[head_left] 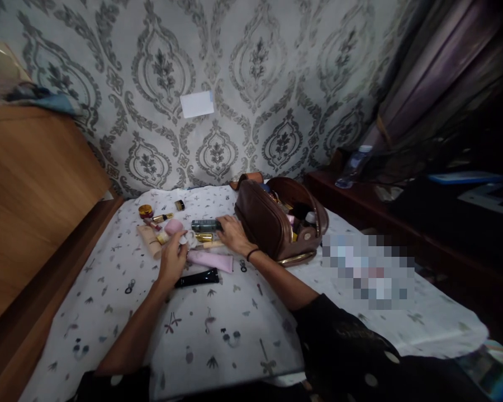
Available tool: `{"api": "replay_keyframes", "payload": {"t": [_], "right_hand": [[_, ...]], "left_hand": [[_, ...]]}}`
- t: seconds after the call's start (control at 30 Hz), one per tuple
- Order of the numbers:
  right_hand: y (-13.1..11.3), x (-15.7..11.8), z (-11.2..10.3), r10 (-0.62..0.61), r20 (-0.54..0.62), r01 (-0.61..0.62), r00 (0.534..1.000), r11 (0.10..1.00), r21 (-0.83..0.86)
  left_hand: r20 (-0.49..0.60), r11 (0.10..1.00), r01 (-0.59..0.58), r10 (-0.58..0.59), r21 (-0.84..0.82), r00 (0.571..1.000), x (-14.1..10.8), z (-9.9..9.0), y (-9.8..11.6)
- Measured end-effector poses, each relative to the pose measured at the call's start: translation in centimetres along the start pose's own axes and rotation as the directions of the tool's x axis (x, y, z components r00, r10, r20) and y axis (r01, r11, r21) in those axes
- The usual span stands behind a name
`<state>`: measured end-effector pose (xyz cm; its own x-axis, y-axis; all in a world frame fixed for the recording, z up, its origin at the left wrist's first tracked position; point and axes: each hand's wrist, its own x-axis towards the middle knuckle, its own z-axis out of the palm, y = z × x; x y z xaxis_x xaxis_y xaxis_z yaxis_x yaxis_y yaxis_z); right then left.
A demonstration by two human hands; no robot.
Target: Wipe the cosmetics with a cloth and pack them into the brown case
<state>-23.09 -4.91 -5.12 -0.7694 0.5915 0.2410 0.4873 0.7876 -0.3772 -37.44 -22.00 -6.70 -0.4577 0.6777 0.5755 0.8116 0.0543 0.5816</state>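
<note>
On the white patterned cloth, my left hand (172, 259) has its fingers bent around a small white object (188, 240) whose kind I cannot make out. A round pink item (174, 225) lies just beyond its fingertips. My right hand (235, 235) grips the end of a dark green bottle (204, 225) lying on its side. Between the hands are a gold tube (204, 237) and a pink squeeze tube (212, 261). A glossy black tube (198, 277) lies nearer me. To the left is a beige tube (149, 241). Beside my right hand stands an unzipped brown makeup bag (260, 215), with cosmetics inside.
A gold-lidded jar (145, 211), a gold and black lipstick tube (162, 217) and a small dark jar (179, 205) lie toward the wall. A wooden cabinet (37, 195) borders the left. A plastic bottle (354, 166) stands on the right ledge. One patch of cloth is blurred out.
</note>
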Motion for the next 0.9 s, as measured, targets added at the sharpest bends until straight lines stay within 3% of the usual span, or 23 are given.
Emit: {"api": "replay_keyframes", "payload": {"t": [0.27, 0.47, 0.6, 0.7, 0.73, 0.83, 0.9], "right_hand": [[-0.1, 1.5, 0.9, 0.104, 0.019, -0.105, 0.994, 0.994, 0.028], [1.1, 2.2, 1.1, 0.192, 0.067, -0.203, 0.979, 0.949, 0.24], [1.0, -0.5, 0.2, 0.099, 0.085, -0.126, 0.992, 0.883, 0.452], [0.1, -3.9, -0.6, -0.017, 0.147, -0.08, 0.989, 0.773, 0.63], [-0.3, -5.0, -0.8, -0.057, 0.181, -0.096, 0.982, 0.671, 0.735], [-1.7, -7.5, -0.4, -0.111, 0.281, -0.22, 0.953, 0.385, 0.897], [-2.5, -8.5, 0.3, -0.092, 0.304, -0.267, 0.948, 0.292, 0.918]], "left_hand": [[-0.057, 0.998, 0.036, -0.039, -0.05, 0.998, 0.3, -0.2, -0.9], [-0.12, 0.994, 0.022, -0.035, -0.103, 0.992, 0.6, -0.8, -0.8], [-0.203, 0.981, 0.053, -0.092, -0.186, 0.975, 1.0, -1.7, -0.4], [-0.276, 0.966, 0.074, -0.145, -0.249, 0.95, 1.2, -2.1, 0.3], [-0.258, 0.96, 0.061, -0.134, -0.273, 0.957, 1.1, -2.1, 0.7], [-0.077, 0.946, -0.007, -0.019, -0.324, 0.997, 0.8, -1.6, 1.8], [0.008, 0.947, -0.024, 0.028, -0.321, 1.0, 0.4, -1.0, 2.4]]}}
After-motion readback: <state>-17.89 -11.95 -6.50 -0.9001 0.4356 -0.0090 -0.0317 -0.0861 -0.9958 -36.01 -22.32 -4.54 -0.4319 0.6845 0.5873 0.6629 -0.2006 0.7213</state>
